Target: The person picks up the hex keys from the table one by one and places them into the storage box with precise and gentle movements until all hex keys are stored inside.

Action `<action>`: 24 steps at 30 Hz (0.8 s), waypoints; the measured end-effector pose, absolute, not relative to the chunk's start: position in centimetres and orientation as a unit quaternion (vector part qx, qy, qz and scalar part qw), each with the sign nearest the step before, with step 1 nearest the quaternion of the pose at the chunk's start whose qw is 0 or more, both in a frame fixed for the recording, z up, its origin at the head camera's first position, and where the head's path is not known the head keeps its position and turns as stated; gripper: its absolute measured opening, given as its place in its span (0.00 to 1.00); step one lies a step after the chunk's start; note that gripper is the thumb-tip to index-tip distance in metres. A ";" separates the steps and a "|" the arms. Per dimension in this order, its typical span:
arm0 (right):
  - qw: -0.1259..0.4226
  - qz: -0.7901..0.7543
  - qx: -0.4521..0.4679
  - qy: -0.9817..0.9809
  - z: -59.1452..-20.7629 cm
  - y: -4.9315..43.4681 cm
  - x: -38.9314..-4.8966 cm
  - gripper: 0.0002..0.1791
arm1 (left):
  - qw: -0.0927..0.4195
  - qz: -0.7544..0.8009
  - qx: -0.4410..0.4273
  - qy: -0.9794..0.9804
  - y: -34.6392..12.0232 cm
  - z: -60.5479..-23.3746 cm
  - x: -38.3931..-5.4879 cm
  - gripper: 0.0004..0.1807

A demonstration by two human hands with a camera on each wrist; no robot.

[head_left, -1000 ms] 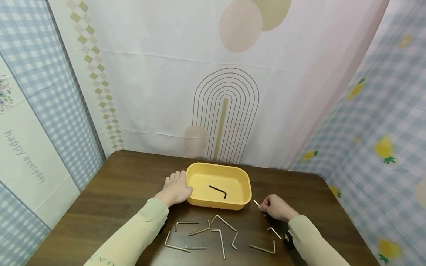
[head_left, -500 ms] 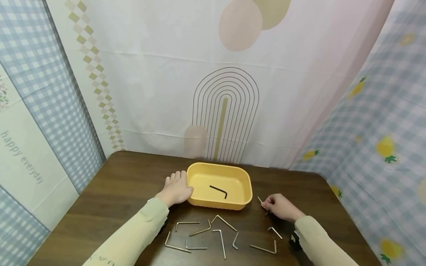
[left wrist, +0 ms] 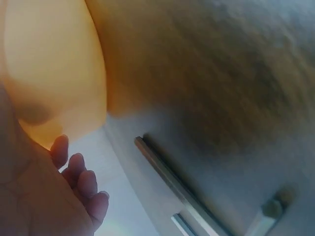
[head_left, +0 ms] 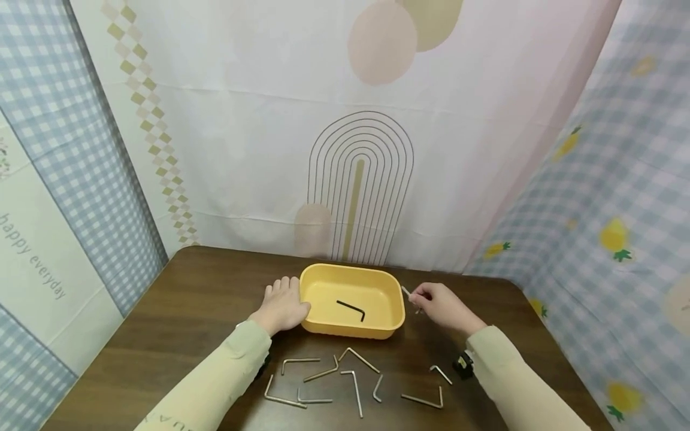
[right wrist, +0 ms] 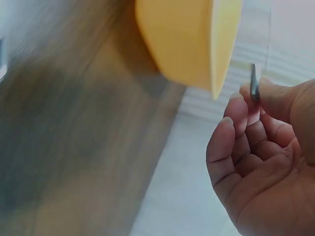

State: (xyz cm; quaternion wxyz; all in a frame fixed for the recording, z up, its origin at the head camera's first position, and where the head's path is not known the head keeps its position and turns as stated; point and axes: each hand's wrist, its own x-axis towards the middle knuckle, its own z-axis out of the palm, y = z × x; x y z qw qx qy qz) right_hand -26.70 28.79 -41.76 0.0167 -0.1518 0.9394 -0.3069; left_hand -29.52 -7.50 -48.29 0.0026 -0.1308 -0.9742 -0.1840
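A yellow plastic bin point(head_left: 345, 330) stands toward the back of the table, with a black hex key point(head_left: 351, 307) lying inside. My left hand point(head_left: 281, 306) rests against the bin's left end, thumb at the rim and fingers extended. In the left wrist view its relaxed fingers point(left wrist: 87, 183) show beside the bin wall. Just off the bin's right end, my right hand point(head_left: 443, 305) pinches a small metal hex key point(head_left: 406, 292) between thumb and index finger. The right wrist view shows that key point(right wrist: 254, 88) beside the bin's rim point(right wrist: 216, 59), partly hidden by the fingertips.
Several L-shaped hex keys lie scattered in front of the bin, among them a silver one point(head_left: 356, 392), a brass-toned one point(head_left: 362, 360) and a short one point(head_left: 442, 374) at the right. Patterned cloth curtains point(head_left: 259, 149) hang behind the brown table point(head_left: 215, 293) and at both sides.
My right hand, pinching the hex key, moves slightly right at first, then up and back toward the bin's right rim. The left hand stays against the bin.
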 end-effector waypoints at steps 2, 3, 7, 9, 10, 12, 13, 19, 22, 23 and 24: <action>0.022 -0.302 -0.159 0.940 -41.5 27.7 -26.7 0.09 | 0.005 -0.174 -0.134 -0.976 -7.6 -48.0 -29.2 0.21; 0.025 -0.300 -0.161 0.940 -41.4 27.2 -26.6 0.09 | 0.007 -0.168 -0.136 -0.976 -7.6 -47.8 -29.0 0.21; 0.049 -0.310 -0.148 0.938 -41.4 25.8 -26.6 0.09 | 0.021 -0.155 -0.145 -0.977 -7.7 -47.3 -28.6 0.23; 0.062 -0.324 -0.135 0.934 -41.5 25.3 -26.6 0.08 | 0.029 -0.152 -0.148 -0.977 -7.8 -47.4 -28.5 0.26; 0.068 -0.332 -0.128 0.932 -41.6 25.1 -26.7 0.07 | 0.032 -0.154 -0.149 -0.976 -7.9 -47.4 -28.5 0.26; 0.076 -0.346 -0.115 0.928 -41.7 24.6 -26.9 0.07 | 0.040 -0.157 -0.150 -0.975 -8.1 -47.8 -28.5 0.27; 0.080 -0.354 -0.108 0.925 -41.8 24.5 -26.9 0.06 | 0.043 -0.158 -0.150 -0.975 -8.2 -48.1 -28.6 0.27; 0.089 -0.368 -0.093 0.921 -42.0 23.5 -27.6 0.04 | 0.049 -0.180 -0.152 -0.970 -8.1 -49.3 -28.8 0.22; 0.079 -0.340 -0.099 0.932 -42.1 22.7 -28.2 0.04 | 0.051 -0.184 -0.154 -0.969 -7.9 -49.4 -28.9 0.21; 0.073 -0.328 -0.103 0.936 -42.2 22.3 -28.3 0.05 | 0.050 -0.184 -0.154 -0.969 -7.8 -49.3 -29.0 0.20; 0.069 -0.317 -0.107 0.940 -42.3 22.0 -28.5 0.05 | 0.050 -0.183 -0.154 -0.970 -7.7 -49.3 -29.0 0.20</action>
